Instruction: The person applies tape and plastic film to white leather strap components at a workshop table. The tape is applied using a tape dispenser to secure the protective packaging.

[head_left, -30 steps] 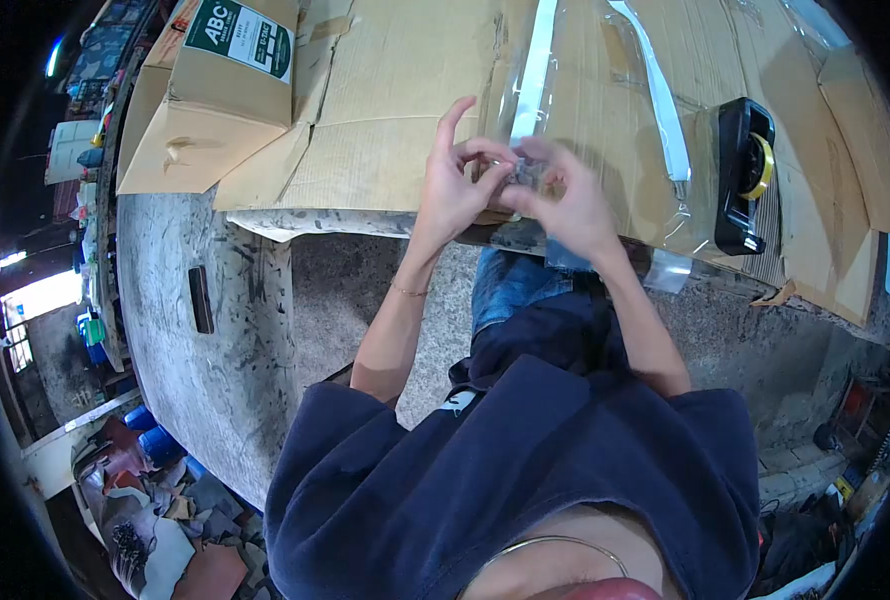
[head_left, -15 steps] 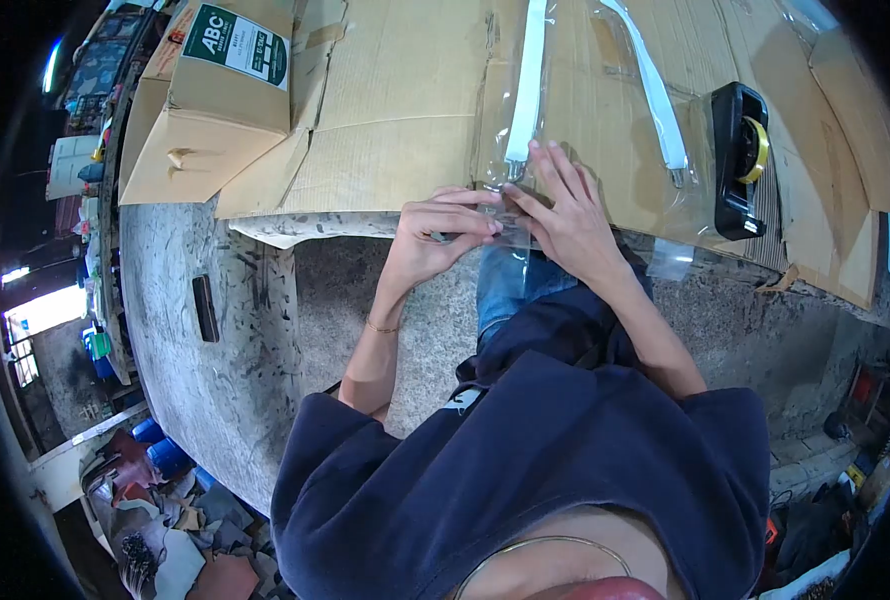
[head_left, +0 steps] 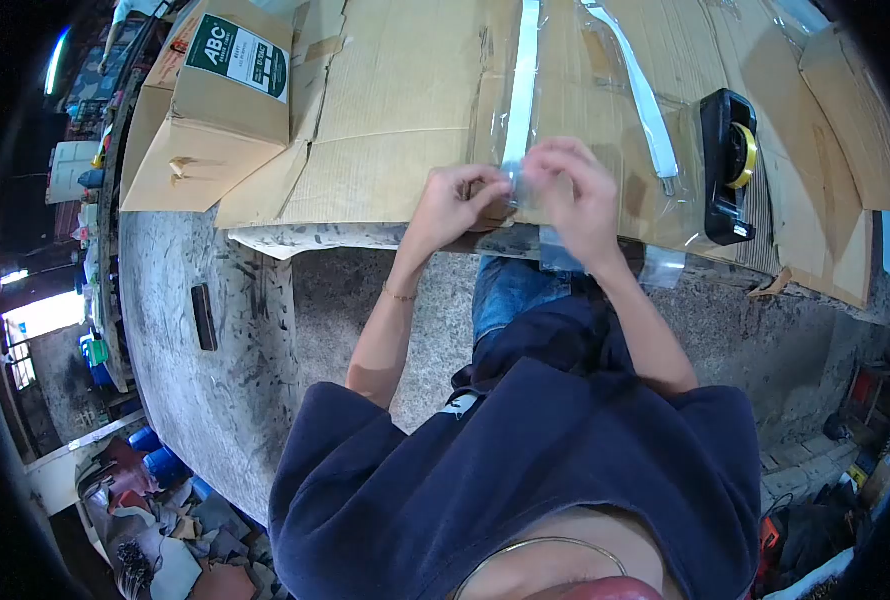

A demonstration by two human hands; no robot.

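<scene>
A flat white strap (head_left: 522,100) runs toward me inside a clear plastic sleeve on the cardboard. My left hand (head_left: 457,205) is closed, its thumb and fingers pinching the plastic by the strap's lower end. Just right of it, my right hand (head_left: 580,205) is lifted slightly with curled fingers. Its fingertips are blurred, and what they pinch cannot be made out. Below that hand a clear plastic flap (head_left: 559,252) hangs at the table edge. A second white strap (head_left: 648,105), with a metal clip at its end, lies in clear plastic farther right.
A black tape dispenser (head_left: 717,190) with a yellow-cored roll stands at the right. At the left is a cardboard box (head_left: 227,130) with a green and white label. Cardboard sheets (head_left: 395,120) cover the table. A dark phone-like object (head_left: 204,317) lies on the grey surface.
My right hand has gone from lying flat with fingers stretched over the strap's end to being raised and curled. My left hand has shifted slightly right and forward, still pinching.
</scene>
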